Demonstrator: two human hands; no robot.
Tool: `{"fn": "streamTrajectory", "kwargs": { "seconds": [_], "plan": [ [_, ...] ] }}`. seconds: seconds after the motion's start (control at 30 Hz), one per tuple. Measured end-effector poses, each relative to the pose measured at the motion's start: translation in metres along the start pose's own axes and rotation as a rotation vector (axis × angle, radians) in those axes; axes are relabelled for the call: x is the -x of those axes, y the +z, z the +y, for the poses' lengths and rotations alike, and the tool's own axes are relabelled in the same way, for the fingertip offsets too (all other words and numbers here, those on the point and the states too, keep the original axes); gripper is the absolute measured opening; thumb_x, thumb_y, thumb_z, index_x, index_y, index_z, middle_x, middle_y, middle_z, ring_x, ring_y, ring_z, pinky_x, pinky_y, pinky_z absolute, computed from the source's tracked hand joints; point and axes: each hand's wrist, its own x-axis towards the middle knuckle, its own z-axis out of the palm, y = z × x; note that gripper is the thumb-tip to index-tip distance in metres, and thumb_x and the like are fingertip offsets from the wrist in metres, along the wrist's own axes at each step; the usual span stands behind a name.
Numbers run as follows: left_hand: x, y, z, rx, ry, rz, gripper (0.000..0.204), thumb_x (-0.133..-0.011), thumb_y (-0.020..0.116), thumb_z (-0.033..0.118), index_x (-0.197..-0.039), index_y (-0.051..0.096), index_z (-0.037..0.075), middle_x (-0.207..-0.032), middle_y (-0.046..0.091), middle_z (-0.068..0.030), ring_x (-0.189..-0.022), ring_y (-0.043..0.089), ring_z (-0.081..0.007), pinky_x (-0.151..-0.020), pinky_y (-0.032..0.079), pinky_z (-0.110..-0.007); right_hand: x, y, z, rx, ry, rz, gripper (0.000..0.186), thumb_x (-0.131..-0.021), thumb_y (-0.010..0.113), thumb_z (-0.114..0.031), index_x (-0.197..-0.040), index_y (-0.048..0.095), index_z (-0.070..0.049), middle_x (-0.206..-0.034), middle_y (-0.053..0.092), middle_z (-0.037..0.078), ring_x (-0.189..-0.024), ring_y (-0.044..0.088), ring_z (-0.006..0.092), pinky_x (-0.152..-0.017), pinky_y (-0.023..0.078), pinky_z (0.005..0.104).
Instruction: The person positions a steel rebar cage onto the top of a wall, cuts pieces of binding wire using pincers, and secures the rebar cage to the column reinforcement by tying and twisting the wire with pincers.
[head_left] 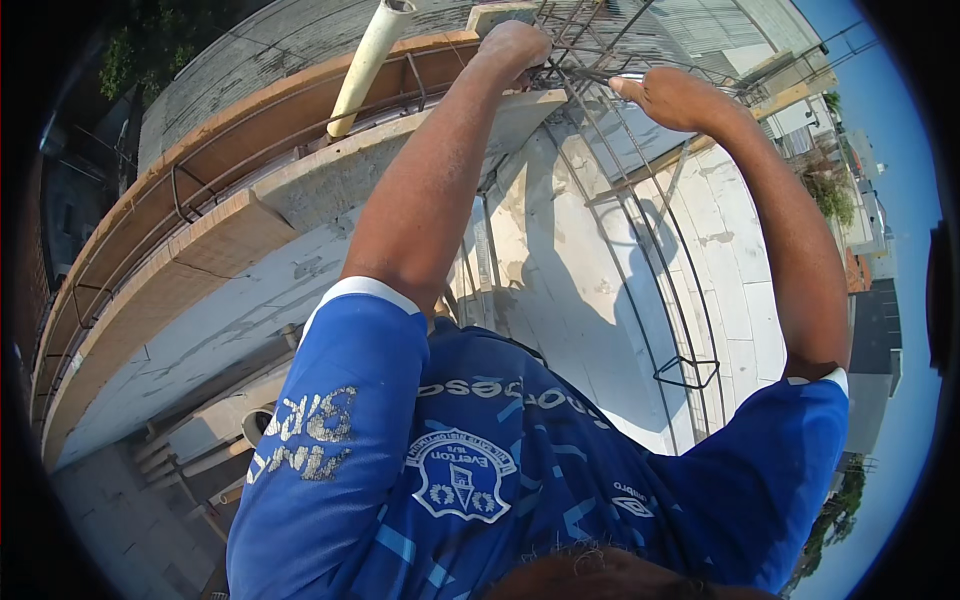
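Observation:
My left hand (515, 48) is closed at the top of the view, over the corner where steel reinforcing bars cross. Its fingertips are hidden, so what it grips does not show. My right hand (680, 98) is curled just right of that crossing, with the thumb pointing left toward the bars. Whatever sits in its fingers is too small to make out. Between and below the hands runs a rebar cage (640, 255) of long thin bars, with a bent stirrup (686, 372) near its lower end.
Wooden formwork boards (220, 232) curve along the left, with bars lying between them. A cream plastic pipe (368, 75) stands up from that channel. Pale block walls (725, 240) drop away below. Corrugated roofing (690, 32) lies beyond; more pipes (215, 455) are lower left.

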Motion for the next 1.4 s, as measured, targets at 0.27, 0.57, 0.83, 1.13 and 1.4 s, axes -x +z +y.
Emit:
{"fn": "streamTrajectory", "kwargs": {
  "seconds": [0.27, 0.57, 0.83, 1.13, 1.4],
  "plan": [
    [0.056, 0.065, 0.002, -0.341, 1.345, 0.771, 0.060, -0.065, 0.072, 0.010, -0.120, 0.052, -0.005, -0.085, 0.066, -0.0199, -0.085, 0.066, -0.0394, -0.078, 0.053, -0.045, -0.003, -0.025, 0.001, -0.295, 0.195, -0.214, 0.033, -0.090, 0.062, -0.026, -0.084, 0.059, 0.006, -0.056, 0.053, 0.012, -0.042, 0.050, 0.0178, -0.038, 0.039, 0.0369],
    [0.038, 0.098, 0.028, -0.412, 0.905, 0.325, 0.046, -0.065, 0.074, 0.017, -0.104, 0.057, 0.000, -0.078, 0.068, -0.0179, -0.078, 0.069, -0.0354, -0.070, 0.054, -0.045, 0.000, -0.040, 0.010, -0.291, 0.194, -0.382, 0.043, -0.063, 0.070, 0.000, -0.104, 0.059, 0.003, -0.063, 0.062, 0.016, -0.051, 0.061, 0.0244, -0.046, 0.049, 0.0400],
    [0.033, 0.090, 0.039, -0.373, 0.880, 0.243, 0.026, -0.065, 0.070, 0.014, -0.089, 0.066, 0.003, -0.082, 0.070, -0.0178, -0.080, 0.069, -0.0339, -0.074, 0.055, -0.044, 0.039, 0.014, 0.021, 0.662, -0.201, 0.922, 0.016, -0.088, 0.056, -0.009, -0.103, 0.055, -0.012, -0.068, 0.052, 0.005, -0.059, 0.059, 0.0238, -0.056, 0.046, 0.0423],
    [0.037, 0.105, 0.022, 0.027, 1.239, 0.687, 0.029, -0.063, 0.073, 0.008, -0.088, 0.059, 0.002, -0.071, 0.059, -0.0127, -0.067, 0.059, -0.0361, -0.067, 0.041, -0.049, 0.015, -0.050, 0.014, 0.049, -0.007, 0.103, 0.039, -0.089, 0.066, -0.031, -0.071, 0.059, 0.002, -0.064, 0.063, 0.022, -0.058, 0.065, 0.0300, -0.053, 0.048, 0.0430],
    [0.041, 0.081, 0.054, -0.285, 0.849, 0.256, 0.032, -0.069, 0.070, 0.014, -0.096, 0.061, -0.001, -0.082, 0.068, -0.0201, -0.084, 0.068, -0.0355, -0.073, 0.053, -0.045, 0.013, -0.092, 0.008, -0.314, 0.403, -0.439, 0.026, -0.089, 0.065, -0.019, -0.083, 0.059, 0.006, -0.058, 0.060, 0.016, -0.050, 0.062, 0.0240, -0.046, 0.046, 0.0376]
  ]
}}
